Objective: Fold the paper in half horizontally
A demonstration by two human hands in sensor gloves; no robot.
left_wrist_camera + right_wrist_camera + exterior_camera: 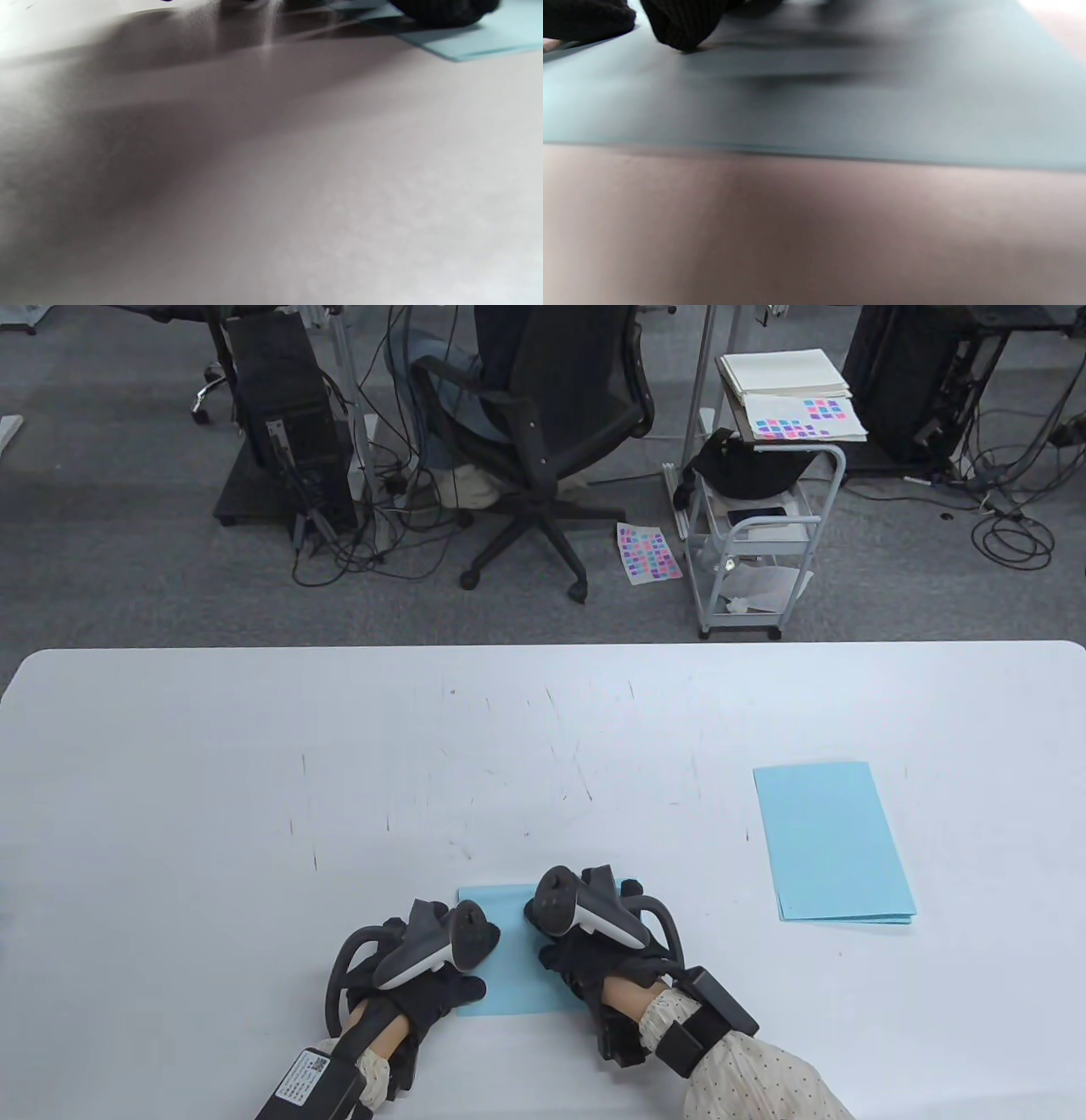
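Note:
A light blue paper (522,963) lies flat on the white table (254,780) near the front edge, between my two hands. It looks folded, with layered edges showing in the left wrist view (479,46). My left hand (441,976) rests on its left side, fingers hidden under the tracker. My right hand (577,950) presses on its right side. In the right wrist view a gloved fingertip (678,29) touches the blue paper (840,114). Both palms face down.
A stack of folded light blue sheets (831,844) lies at the table's right. Beyond the far table edge stand an office chair (543,449), a white cart (755,534) and a computer tower (284,424).

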